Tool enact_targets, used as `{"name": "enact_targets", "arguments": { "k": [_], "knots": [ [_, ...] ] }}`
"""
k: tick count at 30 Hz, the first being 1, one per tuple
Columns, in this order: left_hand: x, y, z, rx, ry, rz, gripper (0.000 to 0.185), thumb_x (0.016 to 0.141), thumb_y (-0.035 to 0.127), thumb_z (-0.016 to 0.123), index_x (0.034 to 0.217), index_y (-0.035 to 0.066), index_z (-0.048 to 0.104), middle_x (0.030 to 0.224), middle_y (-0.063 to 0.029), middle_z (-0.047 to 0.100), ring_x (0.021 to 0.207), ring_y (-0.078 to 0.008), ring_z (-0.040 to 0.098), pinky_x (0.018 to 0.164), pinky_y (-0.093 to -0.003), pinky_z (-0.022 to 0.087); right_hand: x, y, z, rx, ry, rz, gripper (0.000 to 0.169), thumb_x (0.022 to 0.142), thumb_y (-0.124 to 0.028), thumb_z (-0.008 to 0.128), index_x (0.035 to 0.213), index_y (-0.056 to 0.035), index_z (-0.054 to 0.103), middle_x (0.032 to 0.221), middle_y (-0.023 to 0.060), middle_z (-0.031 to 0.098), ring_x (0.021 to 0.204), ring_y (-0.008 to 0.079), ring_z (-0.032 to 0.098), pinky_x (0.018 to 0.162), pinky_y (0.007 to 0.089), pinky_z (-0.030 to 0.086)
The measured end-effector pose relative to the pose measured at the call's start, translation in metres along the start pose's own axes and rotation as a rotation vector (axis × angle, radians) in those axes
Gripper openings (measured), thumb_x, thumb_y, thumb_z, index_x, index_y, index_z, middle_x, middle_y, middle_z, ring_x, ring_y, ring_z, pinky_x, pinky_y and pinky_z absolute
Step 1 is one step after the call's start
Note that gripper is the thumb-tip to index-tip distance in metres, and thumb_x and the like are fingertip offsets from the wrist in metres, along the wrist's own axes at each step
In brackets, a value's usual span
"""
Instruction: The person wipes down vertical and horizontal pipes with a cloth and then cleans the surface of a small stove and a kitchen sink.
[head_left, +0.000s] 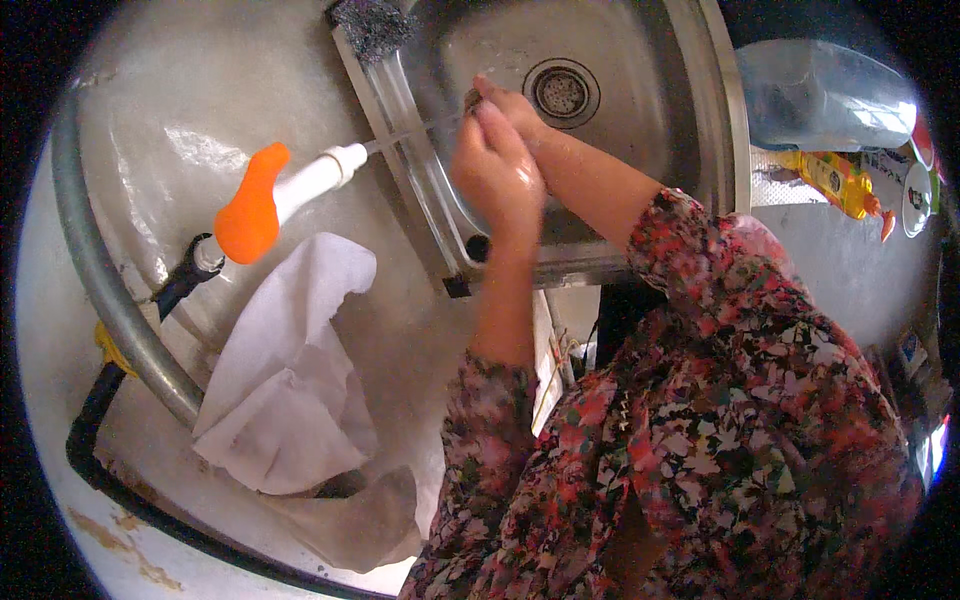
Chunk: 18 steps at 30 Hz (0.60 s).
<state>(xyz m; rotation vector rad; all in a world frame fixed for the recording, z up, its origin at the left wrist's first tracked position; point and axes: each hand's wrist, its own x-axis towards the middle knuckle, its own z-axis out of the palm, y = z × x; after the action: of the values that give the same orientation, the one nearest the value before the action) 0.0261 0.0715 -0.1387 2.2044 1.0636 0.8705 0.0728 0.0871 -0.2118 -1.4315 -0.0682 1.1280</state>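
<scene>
Over the stainless steel sink basin (637, 187), my left hand (499, 172) and my right hand (517, 112) are pressed together and look wet. A thin stream of water runs toward them from the white plastic tap (315, 178) with an orange handle (251, 210). Something small and dark (472, 99) shows at the fingertips; I cannot tell whether it is an object held there or a shadowed gap. The fingers partly hide one another. Behind my right wrist lies the round drain strainer (562, 93).
A pale cloth (300, 390) hangs over a grey pipe (142, 337) on the left. A metal scouring pad (371, 30) rests at the sink's far corner. To the right are a large clear plastic container (825, 97) and a yellow dish-soap bottle (834, 181).
</scene>
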Motion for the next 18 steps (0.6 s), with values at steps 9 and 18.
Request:
{"name": "enact_targets", "arguments": {
  "k": [9,18],
  "knots": [
    [0.002,0.028,-0.007,0.038,-0.096,0.025,0.039,0.084,0.029,0.038,0.073,-0.003,0.057,0.074,-0.0219,0.059,0.071,-0.0367,0.057,0.062,-0.0452,0.042,0.006,-0.005,-0.008,0.06,-0.088,0.073,0.033,0.089,-0.033,0.035,0.089,-0.0041,0.052,0.074,0.0077,0.054,0.061,0.0203,0.049,0.057,0.0391,0.043],
    [0.08,-0.094,-0.052,-1.3,-0.613,-1.095,0.026,0.084,0.027,0.044,0.086,0.001,0.051,0.074,-0.0121,0.055,0.063,-0.0225,0.052,0.045,-0.0268,0.04,-0.042,-0.048,-0.038,0.993,-0.421,0.31,0.027,0.083,-0.033,0.049,0.092,-0.008,0.055,0.085,0.0023,0.058,0.075,0.0127,0.054,0.058,0.0249,0.045]
  ]
}}
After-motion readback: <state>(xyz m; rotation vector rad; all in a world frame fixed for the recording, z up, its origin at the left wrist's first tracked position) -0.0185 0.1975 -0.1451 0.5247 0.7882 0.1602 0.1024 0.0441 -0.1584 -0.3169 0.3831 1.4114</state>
